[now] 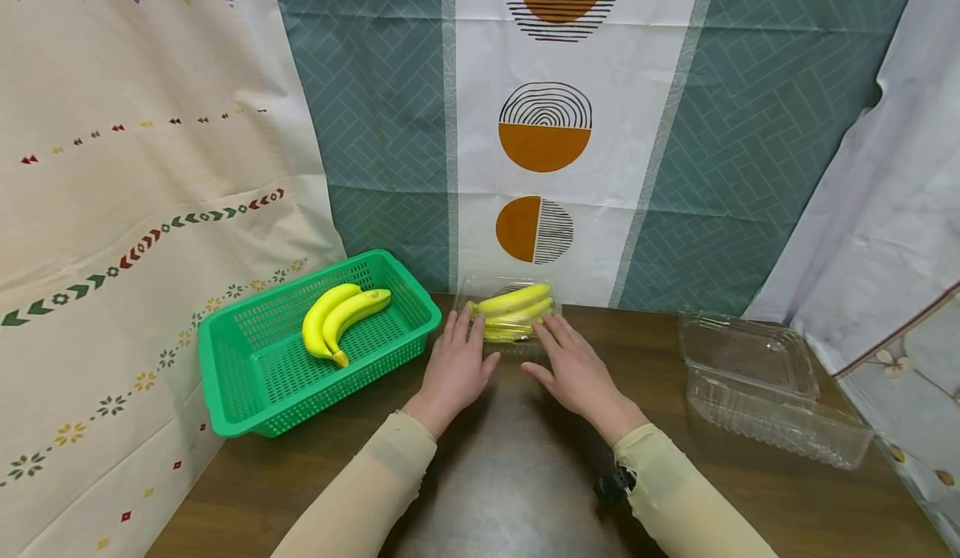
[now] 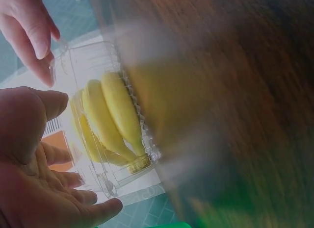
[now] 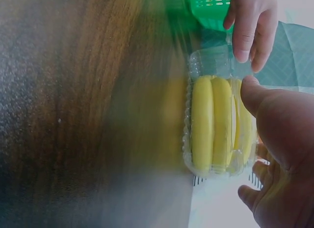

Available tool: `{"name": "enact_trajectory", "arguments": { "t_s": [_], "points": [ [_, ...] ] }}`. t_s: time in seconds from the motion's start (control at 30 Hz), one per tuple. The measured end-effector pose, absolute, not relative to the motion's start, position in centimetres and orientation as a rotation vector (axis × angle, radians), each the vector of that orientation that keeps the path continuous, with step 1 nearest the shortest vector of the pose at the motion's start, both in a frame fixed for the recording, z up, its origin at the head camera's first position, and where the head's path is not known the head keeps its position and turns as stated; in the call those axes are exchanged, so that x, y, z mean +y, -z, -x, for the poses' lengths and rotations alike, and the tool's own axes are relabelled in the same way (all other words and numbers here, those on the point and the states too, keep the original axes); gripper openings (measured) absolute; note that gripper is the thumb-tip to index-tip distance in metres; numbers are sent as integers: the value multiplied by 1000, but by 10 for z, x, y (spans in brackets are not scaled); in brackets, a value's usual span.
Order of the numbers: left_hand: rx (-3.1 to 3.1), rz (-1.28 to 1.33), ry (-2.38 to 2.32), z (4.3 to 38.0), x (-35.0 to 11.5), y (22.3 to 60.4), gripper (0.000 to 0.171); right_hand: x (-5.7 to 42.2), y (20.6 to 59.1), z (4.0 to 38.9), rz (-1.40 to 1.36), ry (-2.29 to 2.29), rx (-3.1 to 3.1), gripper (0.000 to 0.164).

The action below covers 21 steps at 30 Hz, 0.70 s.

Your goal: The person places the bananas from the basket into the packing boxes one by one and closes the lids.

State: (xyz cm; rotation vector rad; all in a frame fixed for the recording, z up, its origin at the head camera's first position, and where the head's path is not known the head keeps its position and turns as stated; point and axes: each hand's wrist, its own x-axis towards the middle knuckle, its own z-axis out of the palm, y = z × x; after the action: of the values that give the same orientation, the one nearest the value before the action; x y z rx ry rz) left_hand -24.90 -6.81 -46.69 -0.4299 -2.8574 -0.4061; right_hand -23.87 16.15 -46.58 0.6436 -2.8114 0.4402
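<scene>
A clear plastic clamshell box [image 1: 512, 349] with several bananas [image 1: 517, 308] inside stands near the back edge of the table. At its left front corner is my left hand [image 1: 454, 368], fingers extended, fingertips right at the lid. My right hand [image 1: 577, 368] lies at the right side with its fingers spread and nearly straight. In the left wrist view the bananas [image 2: 108, 120] show through the transparent wall, with the left hand [image 2: 44, 164] beside the box. The right wrist view shows the right hand [image 3: 287, 135] alongside the box's lid side.
A green plastic basket [image 1: 330, 399] on the left holds two bananas [image 1: 341, 320]. To the right an open clear clamshell box [image 1: 780, 424] sits on the brown wooden table [image 1: 517, 475]. Patterned curtains [image 1: 375, 108] hang behind and at both sides.
</scene>
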Motion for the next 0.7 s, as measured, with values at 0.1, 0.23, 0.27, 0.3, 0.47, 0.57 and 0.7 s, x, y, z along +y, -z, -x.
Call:
{"name": "enact_trajectory", "arguments": {
  "t_s": [0.1, 0.23, 0.27, 0.3, 0.47, 0.57, 0.7],
  "points": [
    [-2854, 434, 410, 250, -68, 467, 75, 161, 465, 238, -639, -449, -2824, 82],
    [-2853, 437, 403, 251, -68, 467, 75, 161, 464, 239, -633, -459, -2836, 83],
    [-2851, 437, 400, 251, -68, 467, 75, 161, 464, 239, -631, -464, -2837, 83],
    [-2850, 437, 398, 251, -67, 467, 75, 161, 464, 239, -633, -464, -2832, 84],
    [-2838, 437, 394, 249, -66, 465, 75, 160, 463, 238, -633, -464, -2810, 84],
    [-2828, 445, 389, 247, -65, 464, 76, 160, 463, 237, -630, -465, -2798, 83],
    [-2813, 462, 385, 244, -64, 463, 76, 162, 465, 235, -628, -452, -2784, 83]
  ]
}}
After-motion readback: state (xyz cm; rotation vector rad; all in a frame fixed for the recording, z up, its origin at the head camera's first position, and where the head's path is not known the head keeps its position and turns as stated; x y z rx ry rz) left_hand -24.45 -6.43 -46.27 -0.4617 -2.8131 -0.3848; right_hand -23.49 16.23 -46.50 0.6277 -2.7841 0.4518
